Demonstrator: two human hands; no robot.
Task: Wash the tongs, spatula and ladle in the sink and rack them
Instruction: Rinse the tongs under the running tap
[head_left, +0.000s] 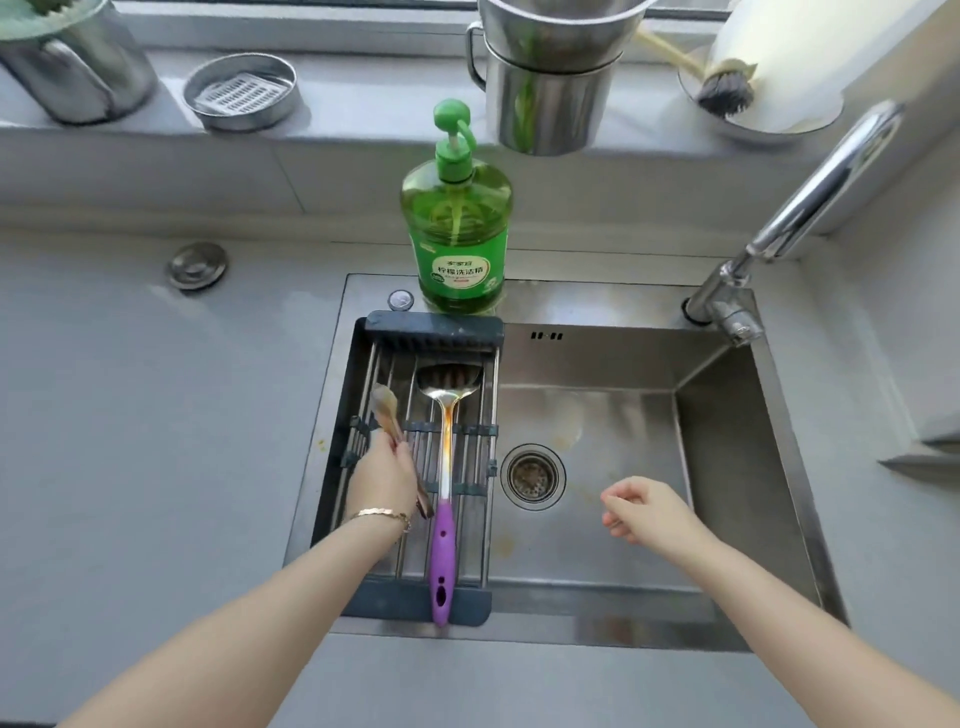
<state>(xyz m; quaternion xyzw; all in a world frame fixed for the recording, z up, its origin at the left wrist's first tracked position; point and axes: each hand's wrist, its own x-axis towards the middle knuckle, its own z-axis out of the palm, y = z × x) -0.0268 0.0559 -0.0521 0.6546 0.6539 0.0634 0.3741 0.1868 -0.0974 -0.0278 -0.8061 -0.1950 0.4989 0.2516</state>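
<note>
A dark drying rack (434, 327) with metal bars spans the left part of the steel sink (727, 441). On it lies a metal spatula (444, 415) with a purple handle, blade toward the back. My left hand (382, 475) is over the rack's left side and grips metal tongs (387, 410), whose tips point away from me. My right hand (641, 506) hovers above the sink basin near the drain (532, 475), fingers loosely curled and holding nothing. No ladle is in sight.
A green dish-soap pump bottle (457, 228) stands behind the rack. The faucet (789, 218) arches at the right. On the windowsill sit steel cups (550, 88), a round steel dish (241, 96) and a brush (724, 91) in a bowl. Grey counter (156, 415) lies left.
</note>
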